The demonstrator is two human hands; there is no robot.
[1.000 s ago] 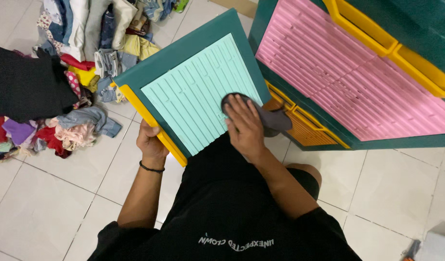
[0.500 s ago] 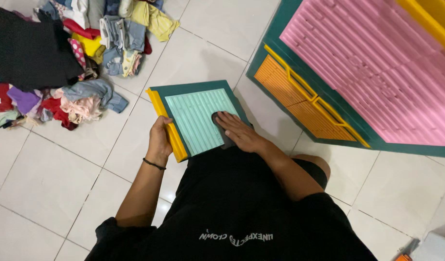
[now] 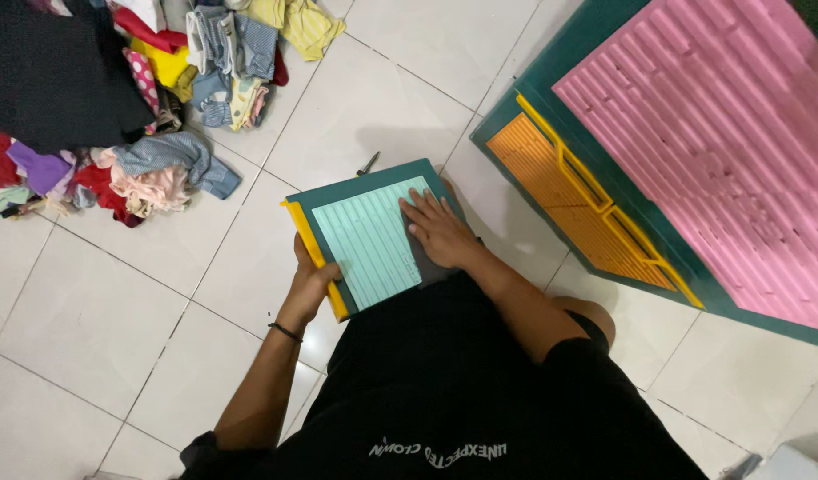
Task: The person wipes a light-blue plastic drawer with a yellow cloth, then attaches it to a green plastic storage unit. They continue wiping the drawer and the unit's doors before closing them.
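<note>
The left hand (image 3: 313, 277) is curled shut, with the fingers bent and the thumb tucked close. Its arm is bare and comes up from the bottom, a bit bent at the elbow. A thin black band sits on the left wrist. The right hand (image 3: 438, 229) lies flat with the palm down. Its fingers (image 3: 424, 205) are spread a little and point away from the body. The right arm is bare too and bends at the elbow, coming in from the right side. The two hands are near each other but do not touch.
</note>
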